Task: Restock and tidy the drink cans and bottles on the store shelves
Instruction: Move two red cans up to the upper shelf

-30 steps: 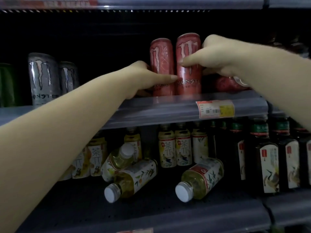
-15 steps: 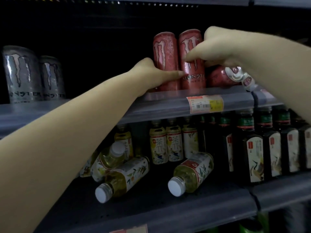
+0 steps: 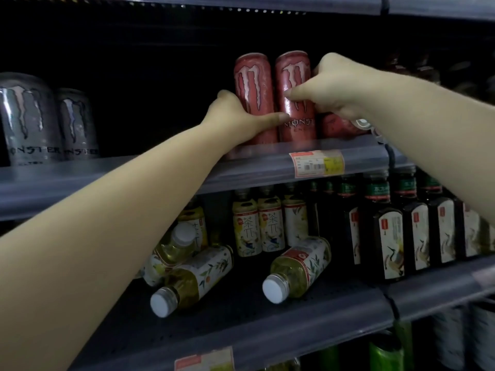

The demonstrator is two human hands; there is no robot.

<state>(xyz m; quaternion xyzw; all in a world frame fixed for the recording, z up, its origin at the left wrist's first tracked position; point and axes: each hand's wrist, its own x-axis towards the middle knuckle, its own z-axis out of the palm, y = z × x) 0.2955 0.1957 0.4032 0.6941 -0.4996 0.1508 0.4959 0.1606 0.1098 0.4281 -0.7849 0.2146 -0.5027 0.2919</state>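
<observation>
Two tall pink cans stand upright side by side on the upper shelf (image 3: 166,180). My left hand (image 3: 235,116) wraps the lower part of the left pink can (image 3: 253,84), its thumb reaching across to the right one. My right hand (image 3: 332,89) grips the right pink can (image 3: 294,76) from its right side, thumb on the front. A third pink can (image 3: 337,127) lies on its side just right of them, under my right wrist, mostly hidden.
Two silver cans (image 3: 29,121) stand at the upper shelf's left. Below, yellow tea bottles (image 3: 257,226) stand at the back, three more lie toppled (image 3: 297,269) in front. Dark bottles (image 3: 388,231) fill the lower right. A price tag (image 3: 316,163) marks the shelf edge.
The view shifted left and down across the shelves. My right hand slid down the right pink can's side. My left hand keeps its grip on the left can's base.
</observation>
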